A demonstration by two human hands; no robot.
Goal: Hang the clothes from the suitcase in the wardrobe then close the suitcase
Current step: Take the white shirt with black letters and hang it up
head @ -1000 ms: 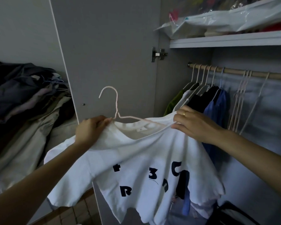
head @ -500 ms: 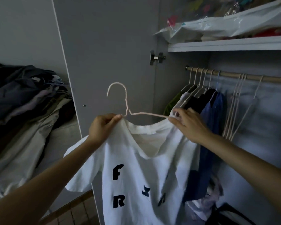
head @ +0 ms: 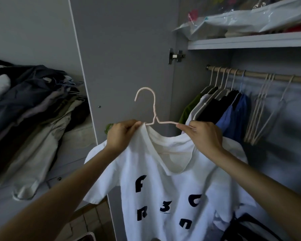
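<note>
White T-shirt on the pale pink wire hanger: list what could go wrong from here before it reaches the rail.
1. The white T-shirt with dark letters has its collar sagging low on the pale pink wire hanger, so it may slip off once the left hand and right hand let go.
2. The wooden wardrobe rail is crowded near its left end, so the hook may snag neighbouring empty cream hangers.

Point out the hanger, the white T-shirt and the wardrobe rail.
hanger [head: 154, 103]: head view, on its hook stem.
white T-shirt [head: 163, 185]: head view, on the chest.
wardrobe rail [head: 254, 75]: head view, on a bare stretch.
</note>
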